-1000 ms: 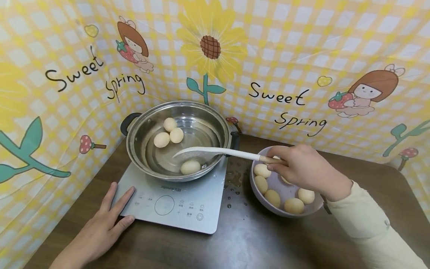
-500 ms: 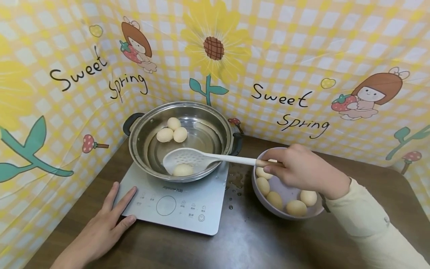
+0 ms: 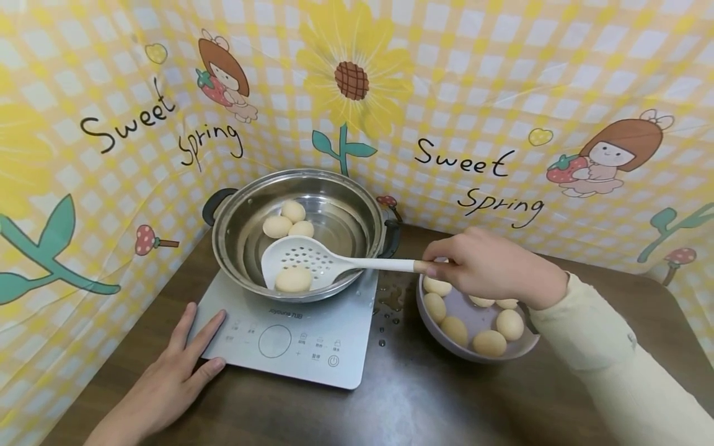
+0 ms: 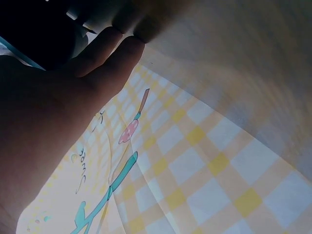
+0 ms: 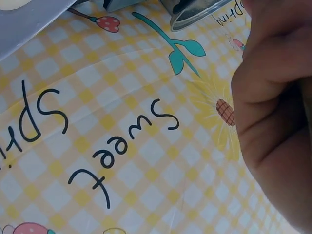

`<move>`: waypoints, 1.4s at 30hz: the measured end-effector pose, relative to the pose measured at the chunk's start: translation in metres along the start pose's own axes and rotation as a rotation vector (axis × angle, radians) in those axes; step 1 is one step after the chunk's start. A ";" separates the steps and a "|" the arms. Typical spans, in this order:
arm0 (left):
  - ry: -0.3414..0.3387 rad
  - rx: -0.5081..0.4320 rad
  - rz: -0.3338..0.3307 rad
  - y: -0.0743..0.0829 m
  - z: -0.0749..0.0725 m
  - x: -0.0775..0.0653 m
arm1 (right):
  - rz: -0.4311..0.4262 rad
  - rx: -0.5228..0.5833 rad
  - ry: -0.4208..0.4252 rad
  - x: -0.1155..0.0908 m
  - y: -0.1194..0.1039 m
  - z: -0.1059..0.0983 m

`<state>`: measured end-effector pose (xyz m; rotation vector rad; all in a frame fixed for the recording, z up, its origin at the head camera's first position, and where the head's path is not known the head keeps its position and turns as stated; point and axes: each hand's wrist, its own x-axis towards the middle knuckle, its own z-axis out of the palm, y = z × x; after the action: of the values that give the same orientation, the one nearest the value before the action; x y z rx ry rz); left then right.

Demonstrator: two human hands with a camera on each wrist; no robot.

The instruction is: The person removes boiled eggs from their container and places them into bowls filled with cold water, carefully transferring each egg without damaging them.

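Note:
My right hand (image 3: pixel 476 266) grips the wooden end of a white slotted spoon (image 3: pixel 385 264), above the purple bowl's far side. The spoon's perforated head lies in the steel pot (image 3: pixel 368 214), with one egg (image 3: pixel 294 279) resting on it. Three more eggs (image 3: pixel 277 227) cluster beyond the spoon in the pot's water. With fingers spread, my left hand (image 3: pixel 173 371) rests on the left edge of the white induction cooker (image 3: pixel 262 365) under the pot. In the right wrist view, the curled right hand (image 5: pixel 278 107) fills the right side; the spoon is out of sight there.
The purple bowl (image 3: pixel 426 325) holds several eggs and stands right of the cooker on the dark wooden table (image 3: pixel 424 402). Water drops (image 3: pixel 390 300) lie between them. A yellow checked cloth (image 3: pixel 474 74) covers the walls behind. Black handles (image 3: pixel 216 204) stick out from the pot.
The spoon's head has turned from edge-on to face up and come under the near egg, which shifted left. The right hand has moved slightly left. My left hand stays on the cooker.

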<state>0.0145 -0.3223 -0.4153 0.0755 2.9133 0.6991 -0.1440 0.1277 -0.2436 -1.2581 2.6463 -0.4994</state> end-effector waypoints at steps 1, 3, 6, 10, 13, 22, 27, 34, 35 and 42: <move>0.000 0.000 0.001 0.000 0.000 0.000 | -0.001 0.003 -0.009 0.001 0.000 -0.001; 0.003 0.003 0.003 0.001 0.000 0.001 | 0.020 0.027 -0.039 0.003 0.001 -0.003; 0.006 0.008 0.004 0.003 0.000 0.002 | 0.098 0.121 -0.115 0.003 0.000 -0.006; 0.007 0.014 -0.003 0.004 0.000 0.003 | 0.190 0.241 -0.205 0.002 -0.001 -0.009; 0.005 0.015 -0.003 0.004 0.001 0.003 | 0.226 0.287 -0.248 0.002 -0.001 -0.010; 0.006 0.008 0.007 0.003 0.001 0.002 | 0.223 0.320 -0.261 -0.005 0.003 -0.013; 0.015 -0.009 0.008 0.004 0.001 0.000 | 0.135 0.229 -0.211 -0.010 0.008 -0.019; 0.016 -0.016 0.012 0.002 0.002 -0.002 | 0.143 0.195 -0.206 -0.019 0.011 -0.023; 0.015 -0.016 0.013 0.002 0.002 -0.002 | 0.145 0.203 -0.205 -0.019 0.011 -0.024; 0.016 -0.019 0.015 0.000 0.002 -0.003 | 0.171 0.226 -0.207 -0.025 0.009 -0.029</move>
<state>0.0174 -0.3214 -0.4168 0.0895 2.9240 0.7324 -0.1436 0.1593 -0.2195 -0.9525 2.4180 -0.5868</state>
